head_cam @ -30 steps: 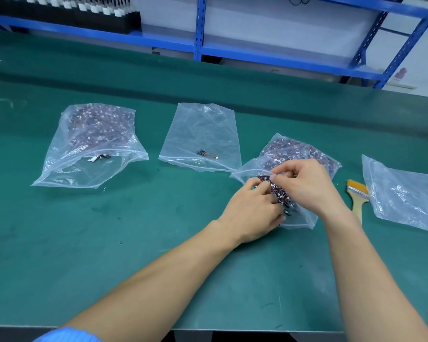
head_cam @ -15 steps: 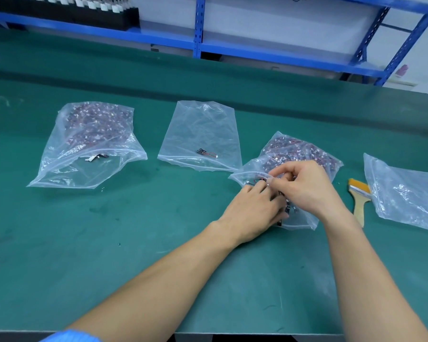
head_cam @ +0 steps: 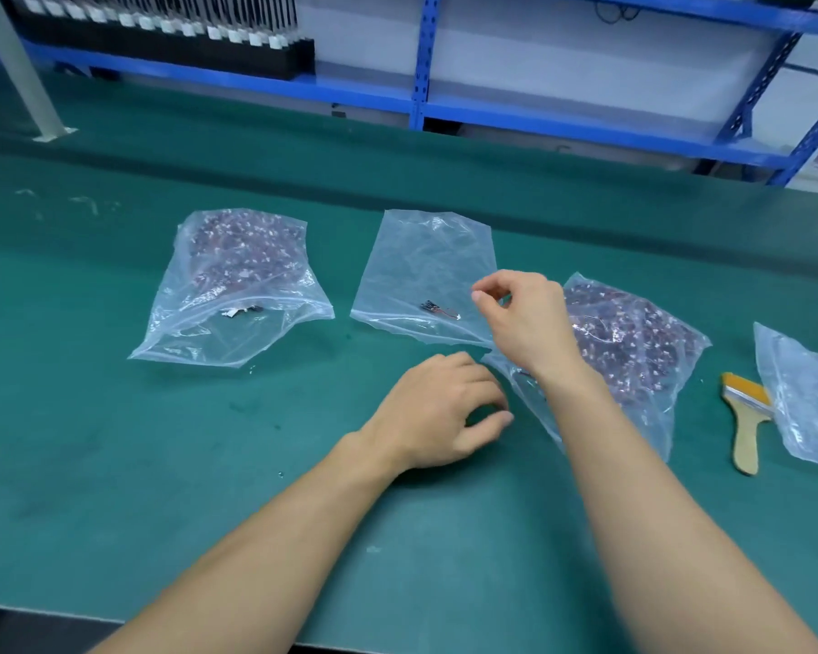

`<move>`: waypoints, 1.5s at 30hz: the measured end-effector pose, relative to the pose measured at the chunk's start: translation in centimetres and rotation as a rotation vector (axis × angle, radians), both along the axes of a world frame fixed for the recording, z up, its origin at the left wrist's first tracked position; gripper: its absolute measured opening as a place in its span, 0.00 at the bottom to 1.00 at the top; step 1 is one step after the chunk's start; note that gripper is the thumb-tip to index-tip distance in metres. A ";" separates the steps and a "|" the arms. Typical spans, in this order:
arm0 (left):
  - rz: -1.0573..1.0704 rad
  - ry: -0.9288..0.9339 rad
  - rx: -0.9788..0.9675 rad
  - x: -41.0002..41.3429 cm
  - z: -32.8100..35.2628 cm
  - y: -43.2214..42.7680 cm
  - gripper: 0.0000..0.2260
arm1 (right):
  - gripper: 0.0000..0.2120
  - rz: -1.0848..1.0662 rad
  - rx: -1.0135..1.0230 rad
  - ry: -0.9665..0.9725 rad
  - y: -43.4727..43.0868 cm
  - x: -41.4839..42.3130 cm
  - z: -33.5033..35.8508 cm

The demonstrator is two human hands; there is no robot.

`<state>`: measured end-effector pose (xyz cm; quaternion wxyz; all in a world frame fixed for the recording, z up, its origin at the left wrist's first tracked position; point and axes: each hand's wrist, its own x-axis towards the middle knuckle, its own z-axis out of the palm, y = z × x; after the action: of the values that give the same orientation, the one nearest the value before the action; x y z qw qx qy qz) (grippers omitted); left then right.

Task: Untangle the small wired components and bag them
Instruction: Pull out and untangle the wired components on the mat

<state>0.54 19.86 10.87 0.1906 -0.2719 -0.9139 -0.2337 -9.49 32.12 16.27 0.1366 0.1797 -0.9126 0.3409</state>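
Three clear plastic bags lie in a row on the green mat. The left bag (head_cam: pixel 237 295) holds a mass of small red-wired components. The middle bag (head_cam: pixel 421 262) is nearly empty, with one wired component (head_cam: pixel 440 311) near its mouth. The right bag (head_cam: pixel 633 342) is full of tangled components. My right hand (head_cam: pixel 525 318) hovers over the middle bag's right corner, thumb and forefinger close together; I cannot see whether anything is between them. My left hand (head_cam: pixel 445 408) rests on the mat by the right bag's mouth, fingers loosely curled, holding nothing.
A yellow-bristled brush (head_cam: pixel 747 417) with a wooden handle lies right of the full bag. Another clear bag (head_cam: pixel 803 394) sits at the right edge. Blue shelving (head_cam: pixel 421 59) stands behind the table. The table's front edge (head_cam: pixel 43 611) is close below my forearms.
Both hands have left the right bag's mouth. My right hand rose and moved left over the middle bag. My left hand drew back onto the mat.
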 end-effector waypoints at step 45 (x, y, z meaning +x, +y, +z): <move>0.589 -0.233 0.865 0.2 -0.6 -10.2 0.08 | 0.08 0.155 -0.801 -0.505 -3.2 4.0 -5.5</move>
<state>0.70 9.65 10.28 0.2401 0.1271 -0.7867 -0.5543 -5.48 28.94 10.78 -0.0567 0.0921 -0.6982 0.7077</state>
